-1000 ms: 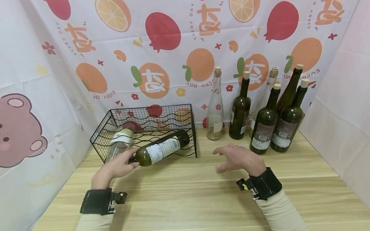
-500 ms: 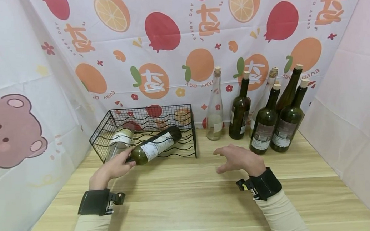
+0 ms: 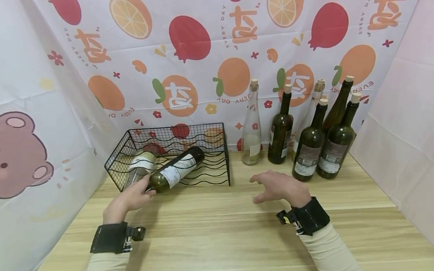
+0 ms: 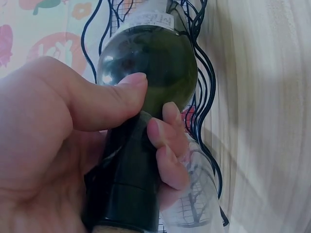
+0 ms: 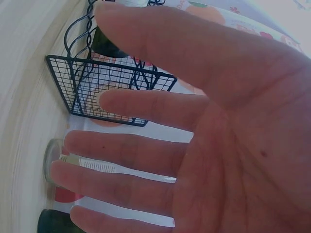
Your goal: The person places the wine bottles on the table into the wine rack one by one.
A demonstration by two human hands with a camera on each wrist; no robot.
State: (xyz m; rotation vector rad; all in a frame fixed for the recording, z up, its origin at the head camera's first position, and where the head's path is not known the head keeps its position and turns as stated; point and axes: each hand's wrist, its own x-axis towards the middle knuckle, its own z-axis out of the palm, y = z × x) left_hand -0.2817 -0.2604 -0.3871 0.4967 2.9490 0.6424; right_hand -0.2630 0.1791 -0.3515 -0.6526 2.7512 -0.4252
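My left hand [image 3: 129,198] grips a dark green wine bottle [image 3: 175,170] by its neck. In the left wrist view, the thumb and curled fingers wrap that neck, and the cork end points toward the wrist. The bottle lies tilted over the wavy wires of a black wire rack [image 3: 209,180], its base toward the back right. Beside it in the rack's left part lies a clear bottle [image 3: 141,162], partly hidden by the hand. My right hand [image 3: 281,187] hovers over the table with straight, spread fingers, and its palm shows bare in the right wrist view.
Several corked bottles stand at the back right: a clear bottle [image 3: 252,143], a dark green bottle [image 3: 281,133] and a front green bottle [image 3: 309,150] among them. A fruit-print curtain [image 3: 205,81] hangs behind the wooden table [image 3: 216,236].
My left hand has moved slightly left with the green bottle. The bottle's base has swung left and back, farther inside the rack. The right hand has stayed in place.
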